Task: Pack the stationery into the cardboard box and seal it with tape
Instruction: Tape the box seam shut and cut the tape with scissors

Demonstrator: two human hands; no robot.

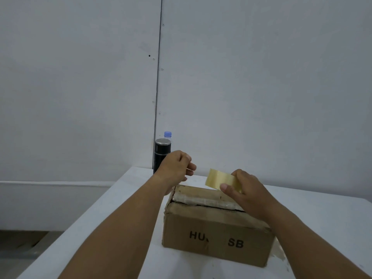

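A brown cardboard box (215, 236) with black letters on its front stands on the white table (124, 200). Its top flaps are folded down, with a pale taped strip along the seam. My right hand (247, 194) grips a roll of clear yellowish tape (218, 179) above the box's far edge. My left hand (177, 168) hovers over the box's far left corner with fingers curled together toward the roll, as if pinching the tape's loose end; the clear strip itself is too faint to make out. No stationery is visible.
A black flask (162, 153) stands at the table's far edge behind my left hand, with a clear bottle with a blue cap (167, 134) behind it. A grey wall rises close behind the table. The table's left edge drops to the floor.
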